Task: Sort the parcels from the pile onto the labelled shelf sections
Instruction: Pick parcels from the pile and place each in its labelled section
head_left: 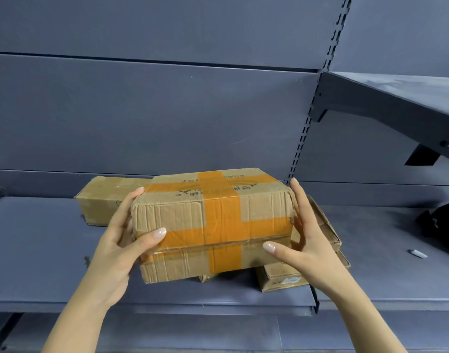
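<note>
Head view: a cardboard parcel [213, 225] crossed with orange tape sits between both hands above the lower shelf [40, 250]. The left hand [121, 240] grips its left end, fingers curled over the top edge and thumb on the front face. The right hand [302, 240] presses flat against the right end, fingers straight, thumb on the front. Flat boxes [325, 230] lie beneath the parcel; whether it rests on them is unclear. A long box [103, 197] lies behind, to the left. A dark object [445, 225] sits far right.
</note>
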### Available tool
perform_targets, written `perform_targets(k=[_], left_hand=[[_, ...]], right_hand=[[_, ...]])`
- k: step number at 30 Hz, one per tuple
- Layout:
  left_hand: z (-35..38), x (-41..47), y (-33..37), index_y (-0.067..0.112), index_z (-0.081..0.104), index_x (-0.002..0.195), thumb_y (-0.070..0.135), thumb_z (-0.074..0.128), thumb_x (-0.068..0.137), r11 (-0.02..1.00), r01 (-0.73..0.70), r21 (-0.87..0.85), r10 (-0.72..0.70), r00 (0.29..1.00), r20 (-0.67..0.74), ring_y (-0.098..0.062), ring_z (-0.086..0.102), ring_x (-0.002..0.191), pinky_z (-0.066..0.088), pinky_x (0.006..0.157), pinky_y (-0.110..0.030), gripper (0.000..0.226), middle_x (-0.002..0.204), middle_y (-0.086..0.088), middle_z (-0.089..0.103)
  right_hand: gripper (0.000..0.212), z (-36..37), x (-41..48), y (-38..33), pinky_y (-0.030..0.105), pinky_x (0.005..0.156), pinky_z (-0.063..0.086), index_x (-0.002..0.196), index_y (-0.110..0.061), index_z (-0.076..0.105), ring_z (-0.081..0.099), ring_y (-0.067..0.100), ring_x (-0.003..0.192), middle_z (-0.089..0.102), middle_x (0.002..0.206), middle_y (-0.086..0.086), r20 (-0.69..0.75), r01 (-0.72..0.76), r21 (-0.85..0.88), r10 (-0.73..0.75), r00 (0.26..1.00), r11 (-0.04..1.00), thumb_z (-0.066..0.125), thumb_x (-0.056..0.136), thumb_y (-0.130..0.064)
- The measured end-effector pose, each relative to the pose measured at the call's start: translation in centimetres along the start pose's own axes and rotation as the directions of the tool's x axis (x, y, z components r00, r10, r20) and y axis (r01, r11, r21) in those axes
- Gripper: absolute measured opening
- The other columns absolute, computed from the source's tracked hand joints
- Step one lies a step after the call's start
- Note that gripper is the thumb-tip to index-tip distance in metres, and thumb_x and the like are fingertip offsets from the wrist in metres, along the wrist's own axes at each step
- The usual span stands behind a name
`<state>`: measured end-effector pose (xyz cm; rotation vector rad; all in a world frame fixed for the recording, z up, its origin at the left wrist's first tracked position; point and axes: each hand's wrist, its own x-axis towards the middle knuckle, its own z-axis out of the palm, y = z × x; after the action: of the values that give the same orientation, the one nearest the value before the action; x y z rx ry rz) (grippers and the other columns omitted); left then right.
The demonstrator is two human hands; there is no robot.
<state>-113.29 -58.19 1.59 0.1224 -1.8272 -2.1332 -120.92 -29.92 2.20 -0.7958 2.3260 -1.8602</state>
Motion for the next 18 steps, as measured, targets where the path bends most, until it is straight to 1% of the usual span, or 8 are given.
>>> perform_targets(k=[2, 5, 6, 8, 10, 12, 14, 18], left_hand=[[-0.1, 0.0, 0.1, 0.053, 0.055, 0.125, 0.063, 0.092, 0.017, 1.000, 0.019, -0.007, -0.019, 1.000, 0.006, 0.001, 0.063, 0.070, 0.048, 0.051, -0.014, 0.115, 0.103, 0.019, 0.070], [0.0, -0.1, 0.2, 0.057, 0.055, 0.122, 0.064, 0.091, 0.017, 0.998, 0.056, -0.003, -0.056, 0.997, 0.044, 0.001, 0.067, 0.085, 0.050, 0.067, -0.022, 0.111, 0.111, 0.018, 0.070], [0.1, -0.2, 0.2, 0.057, 0.055, 0.122, 0.064, 0.091, 0.018, 0.998, 0.069, -0.001, -0.069, 0.996, 0.057, 0.000, 0.067, 0.088, 0.050, 0.069, -0.023, 0.111, 0.113, 0.018, 0.069], [0.2, -0.2, 0.3, 0.058, 0.054, 0.122, 0.064, 0.090, 0.020, 0.996, 0.085, 0.011, -0.086, 0.993, 0.077, 0.000, 0.067, 0.091, 0.050, 0.070, -0.024, 0.109, 0.115, 0.017, 0.069], [0.3, -0.3, 0.1, 0.059, 0.054, 0.122, 0.064, 0.091, 0.021, 0.995, 0.094, 0.019, -0.095, 0.991, 0.092, -0.003, 0.067, 0.097, 0.049, 0.075, -0.028, 0.108, 0.118, 0.017, 0.068], [0.3, -0.5, 0.1, 0.062, 0.051, 0.123, 0.064, 0.091, 0.023, 0.995, 0.094, 0.024, -0.096, 0.989, 0.116, -0.005, 0.065, 0.106, 0.049, 0.081, -0.031, 0.108, 0.121, 0.019, 0.066], [0.3, -0.6, 0.2, 0.067, 0.045, 0.125, 0.063, 0.091, 0.026, 0.996, 0.080, 0.050, -0.087, 0.984, 0.153, 0.000, 0.060, 0.113, 0.051, 0.084, -0.028, 0.110, 0.125, 0.025, 0.061], [0.3, -0.5, 0.8, 0.078, 0.029, 0.124, 0.067, 0.089, 0.029, 0.983, 0.033, 0.181, -0.075, 0.969, 0.233, 0.007, 0.053, 0.119, 0.050, 0.091, -0.027, 0.113, 0.128, 0.036, 0.052]], right_hand=[[0.100, -0.4, 0.2, 0.0, 0.030, 0.115, 0.037, 0.135, -0.077, 0.015, 0.036, -0.007, 0.139, 0.039, 0.141, -0.043, 0.012, 0.001, -0.025, -0.001, 1.000, 1.000, 0.080, 0.063, -0.052], [0.097, -0.7, 0.5, 0.1, 0.023, 0.107, 0.045, 0.133, -0.077, 0.019, 0.048, -0.006, 0.129, 0.046, 0.135, -0.041, 0.061, -0.015, -0.012, 0.016, 0.998, 1.000, 0.081, 0.063, -0.050], [0.096, -0.8, 0.5, 0.2, 0.024, 0.105, 0.046, 0.132, -0.076, 0.021, 0.051, -0.006, 0.126, 0.048, 0.131, -0.041, 0.067, -0.028, 0.000, 0.028, 0.997, 1.000, 0.081, 0.062, -0.050], [0.094, -0.7, 0.6, 0.6, 0.030, 0.104, 0.049, 0.133, -0.074, 0.023, 0.054, -0.003, 0.123, 0.052, 0.127, -0.038, 0.071, -0.050, 0.024, 0.048, 0.996, 0.998, 0.081, 0.063, -0.049], [0.090, -0.5, 0.5, 1.0, 0.035, 0.103, 0.050, 0.132, -0.072, 0.025, 0.056, 0.000, 0.121, 0.054, 0.125, -0.036, 0.065, -0.069, 0.043, 0.066, 0.996, 0.997, 0.080, 0.065, -0.050], [0.080, -0.4, 0.4, 1.1, 0.031, 0.098, 0.053, 0.128, -0.071, 0.030, 0.057, -0.001, 0.117, 0.055, 0.121, -0.037, 0.039, -0.070, 0.058, 0.068, 0.997, 0.996, 0.077, 0.066, -0.052], [0.072, -0.3, 0.4, 0.9, 0.025, 0.092, 0.055, 0.126, -0.066, 0.036, 0.058, -0.003, 0.113, 0.054, 0.117, -0.037, -0.004, -0.061, 0.068, 0.061, 0.998, 0.996, 0.076, 0.067, -0.052], [0.068, -0.6, 0.2, 0.4, 0.016, 0.084, 0.052, 0.131, -0.049, 0.037, 0.058, -0.008, 0.108, 0.056, 0.108, -0.041, -0.060, -0.027, 0.065, 0.031, 0.998, 0.998, 0.073, 0.075, -0.034]])
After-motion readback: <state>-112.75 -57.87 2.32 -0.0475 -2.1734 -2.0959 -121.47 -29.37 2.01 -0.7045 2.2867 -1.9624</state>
